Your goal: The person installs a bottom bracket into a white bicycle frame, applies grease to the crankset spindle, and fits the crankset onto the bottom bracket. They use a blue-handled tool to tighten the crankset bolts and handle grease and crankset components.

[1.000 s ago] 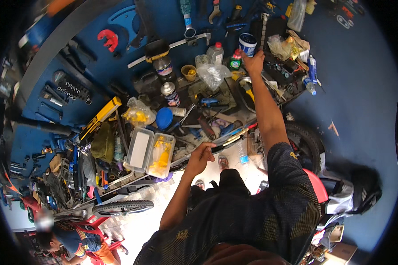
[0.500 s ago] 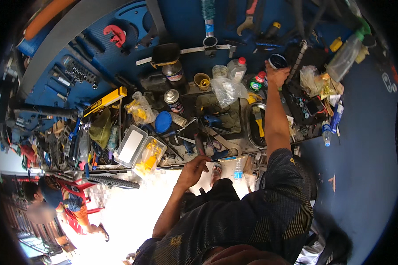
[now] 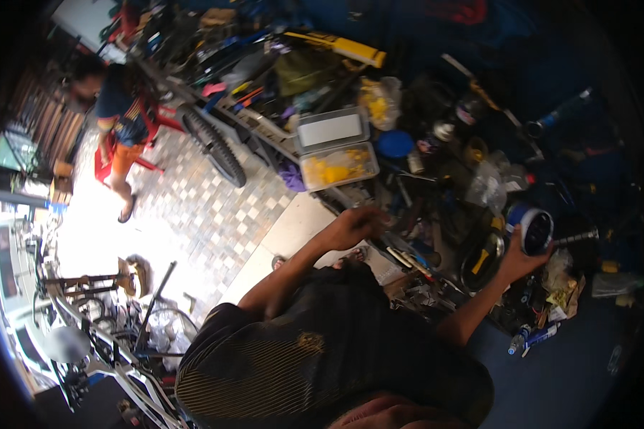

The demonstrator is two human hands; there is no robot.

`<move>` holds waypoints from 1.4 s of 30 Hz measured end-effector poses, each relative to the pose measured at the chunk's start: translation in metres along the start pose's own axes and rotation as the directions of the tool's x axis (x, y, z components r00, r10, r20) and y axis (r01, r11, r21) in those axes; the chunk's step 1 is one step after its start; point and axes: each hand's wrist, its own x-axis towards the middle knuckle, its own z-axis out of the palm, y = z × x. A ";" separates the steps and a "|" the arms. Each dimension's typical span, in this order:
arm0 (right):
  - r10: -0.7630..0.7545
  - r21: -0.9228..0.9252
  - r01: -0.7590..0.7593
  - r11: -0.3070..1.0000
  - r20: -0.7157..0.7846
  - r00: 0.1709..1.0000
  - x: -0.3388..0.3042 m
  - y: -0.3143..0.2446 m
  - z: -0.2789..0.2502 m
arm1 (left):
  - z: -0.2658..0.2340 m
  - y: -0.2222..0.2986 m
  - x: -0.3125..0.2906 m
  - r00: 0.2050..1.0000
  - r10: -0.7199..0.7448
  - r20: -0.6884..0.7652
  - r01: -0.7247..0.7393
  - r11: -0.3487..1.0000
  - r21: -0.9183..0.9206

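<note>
In my right hand [image 3: 516, 263] is an open round tub [image 3: 535, 230] with a pale rim, blue outside and dark within. The fingers and thumb wrap its near side, and what it contains is too dark to make out. My left hand [image 3: 354, 227] hovers by the bench's front edge with loosely bent, somewhat blurred fingers, and nothing shows in it. Near that hand lies an open clear plastic box [image 3: 338, 166] of small yellow parts. A yellow-handled brush [image 3: 481, 261] lies in a dark oval tray [image 3: 465, 268] close to my right wrist.
Tools and bottles crowd the bench, among them a blue lid [image 3: 395, 144], a clear plastic bag [image 3: 488, 187] and a yellow level [image 3: 347, 48]. A bicycle tyre [image 3: 215, 146] stands beside the bench. Another person sits on a red chair [image 3: 150, 118]; a bicycle frame [image 3: 125, 361] stands behind me.
The view has swung left, bringing more floor and the bicycle frame into sight. My right hand has lifted the tub off the back of the bench and drawn it nearer.
</note>
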 end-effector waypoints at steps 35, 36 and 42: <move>-0.181 0.810 -0.537 -0.238 -0.580 -0.794 -0.699 -0.747 -0.099 | -0.090 0.001 -0.746 -0.705 0.092 -0.703 -0.509 0.625 0.592; -0.154 0.801 -0.534 -0.271 -0.583 -0.797 -0.716 -0.757 -0.104 | -0.093 -0.002 -0.759 -0.731 0.070 -0.679 -0.494 0.632 0.597; 0.079 0.752 -0.599 -0.274 -0.603 -0.794 -0.809 -0.810 -0.132 | -0.102 -0.027 -0.823 -0.819 -0.081 -0.568 -0.467 0.669 0.578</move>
